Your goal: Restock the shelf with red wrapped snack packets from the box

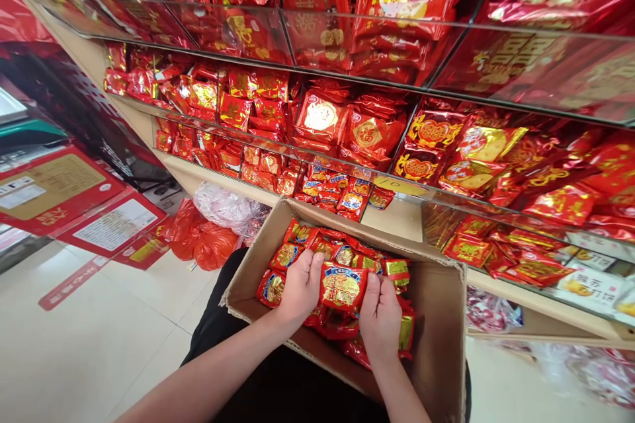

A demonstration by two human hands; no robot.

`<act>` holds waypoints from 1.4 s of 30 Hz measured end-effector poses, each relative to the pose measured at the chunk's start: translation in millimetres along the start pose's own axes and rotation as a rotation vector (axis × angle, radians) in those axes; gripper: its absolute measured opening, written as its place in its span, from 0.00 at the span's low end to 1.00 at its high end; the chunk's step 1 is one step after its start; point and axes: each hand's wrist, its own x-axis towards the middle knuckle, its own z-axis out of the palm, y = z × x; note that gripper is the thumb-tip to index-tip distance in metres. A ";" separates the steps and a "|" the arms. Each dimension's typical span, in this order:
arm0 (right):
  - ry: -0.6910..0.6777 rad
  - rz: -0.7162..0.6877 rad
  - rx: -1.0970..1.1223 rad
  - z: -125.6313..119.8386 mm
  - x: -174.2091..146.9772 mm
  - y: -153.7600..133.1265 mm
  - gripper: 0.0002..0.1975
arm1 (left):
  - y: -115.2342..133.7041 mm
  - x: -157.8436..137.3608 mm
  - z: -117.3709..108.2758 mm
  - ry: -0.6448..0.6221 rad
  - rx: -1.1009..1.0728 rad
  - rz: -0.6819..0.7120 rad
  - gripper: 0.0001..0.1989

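Note:
Both of my hands hold a red snack packet [342,287] with a gold picture and a blue band, stretched level between them. My left hand [300,287] pinches its left end, and my right hand [381,317] grips the right end. Beneath them an open cardboard box [441,337] rests on my lap. Inside it lie several similar red and gold packets [285,254], heaped toward the left and middle. The box's right part shows bare brown cardboard. Whether more than one packet is between my hands, I cannot tell.
Shelves with clear front panels [307,152] hold many red wrapped snacks, close beyond the box. A yellow price tag [401,185] hangs on one panel. Red plastic bags [203,238] lie on the floor at left, near red cartons [109,225]. Clear plastic bags [575,363] are low at right.

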 end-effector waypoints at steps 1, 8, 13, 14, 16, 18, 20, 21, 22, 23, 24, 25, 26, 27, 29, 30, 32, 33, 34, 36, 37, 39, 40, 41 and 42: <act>0.004 0.016 0.023 -0.9 0.0 -0.4 0.17 | 1.3 -0.3 0.2 0.001 -0.017 -0.005 0.18; -0.006 0.337 0.455 -2.2 -3.8 -9.2 0.18 | 5.9 -4.5 3.1 -0.024 -0.293 -0.145 0.16; -0.045 0.592 0.809 2.7 -5.1 -16.9 0.18 | -2.5 -9.9 10.9 0.017 -0.506 -0.322 0.16; -0.067 0.583 0.829 2.5 -4.6 -16.9 0.18 | -5.9 -10.8 11.7 0.019 -0.507 -0.335 0.16; -0.119 0.483 0.773 -0.2 -2.8 -14.8 0.17 | -13.4 -12.2 10.3 -0.021 -0.462 -0.321 0.17; -0.164 0.310 0.617 -5.8 0.0 -10.3 0.17 | -18.7 -12.6 4.0 -0.112 -0.341 -0.238 0.16; -0.237 0.111 0.420 -12.1 3.6 -5.4 0.16 | -18.4 -11.2 -6.6 -0.206 -0.189 -0.103 0.14; -0.290 0.015 0.322 -14.9 5.5 -3.6 0.16 | -15.8 -9.7 -12.7 -0.268 -0.126 -0.027 0.13; -0.356 -0.076 0.237 -17.0 7.3 -2.8 0.16 | -11.6 -7.7 -18.4 -0.344 -0.083 0.045 0.13; -0.430 -0.158 0.171 -18.4 9.1 -3.0 0.16 | -6.5 -5.4 -23.5 -0.429 -0.059 0.108 0.17; -0.503 -0.225 0.126 -19.1 10.7 -4.3 0.15 | -0.8 -3.0 -27.3 -0.518 -0.043 0.156 0.22; -0.564 -0.277 0.093 -19.3 12.3 -6.5 0.15 | 4.7 -0.7 -29.7 -0.613 -0.028 0.187 0.26; -0.609 -0.314 0.073 -19.3 13.8 -9.3 0.14 | 9.5 1.1 -30.5 -0.704 -0.022 0.194 0.27; -0.630 -0.329 0.063 -19.2 15.2 -12.3 0.14 | 13.4 2.2 -29.6 -0.774 -0.027 0.174 0.25; -0.561 -0.261 0.101 -19.1 17.7 -16.9 0.15 | 18.0 2.0 -23.8 -0.837 -0.096 0.076 0.15; -0.465 -0.180 0.161 -19.1 18.5 -17.8 0.15 | 19.3 0.6 -19.2 -0.809 -0.176 0.005 0.12; -0.212 0.030 0.364 -18.0 18.0 -16.3 0.17 | 21.5 -3.8 -8.3 -0.612 -0.412 -0.154 0.11; -0.108 0.126 0.468 -16.5 16.4 -14.2 0.18 | 23.3 -6.1 -2.5 -0.479 -0.553 -0.231 0.10; -0.041 0.203 0.546 -14.2 14.0 -11.6 0.19 | 25.7 -8.1 2.9 -0.345 -0.696 -0.301 0.10; -0.030 0.303 0.620 -7.6 6.9 -6.4 0.21 | 31.9 -10.8 11.5 -0.140 -0.941 -0.416 0.10; -0.066 0.330 0.636 -3.8 3.1 -4.2 0.21 | 34.9 -11.3 14.2 -0.085 -1.030 -0.459 0.10; -0.135 0.354 0.698 2.7 -2.8 -1.7 0.18 | 38.9 -11.2 15.7 -0.041 -1.130 -0.521 0.11; -0.151 0.353 0.748 4.8 -4.2 -1.2 0.17 | 39.4 -10.8 14.5 -0.042 -1.145 -0.537 0.11; -0.154 0.346 0.798 5.7 -4.4 -1.2 0.15 | 38.7 -10.1 12.3 -0.057 -1.138 -0.540 0.11; -0.140 0.342 0.833 5.5 -3.4 -1.4 0.14 | 37.1 -9.2 9.4 -0.082 -1.106 -0.530 0.11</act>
